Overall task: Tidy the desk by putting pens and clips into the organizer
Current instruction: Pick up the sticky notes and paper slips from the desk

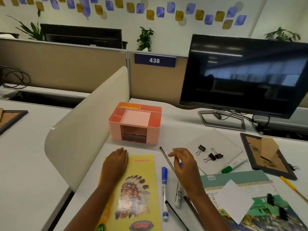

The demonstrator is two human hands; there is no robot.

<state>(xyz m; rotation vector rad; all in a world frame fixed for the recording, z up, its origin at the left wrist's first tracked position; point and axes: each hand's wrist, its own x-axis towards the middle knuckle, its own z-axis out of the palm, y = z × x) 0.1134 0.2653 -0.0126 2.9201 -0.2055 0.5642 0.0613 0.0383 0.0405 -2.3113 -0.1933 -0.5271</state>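
I record left grip (116, 162) flat, fingers straight, on yellow booklet (141, 189); right grip (185, 165) loosely spread, empty, over black pen (164, 155).

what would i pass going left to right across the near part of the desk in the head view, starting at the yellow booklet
yellow booklet → blue pen → right hand → binder clips → green marker → picture frame
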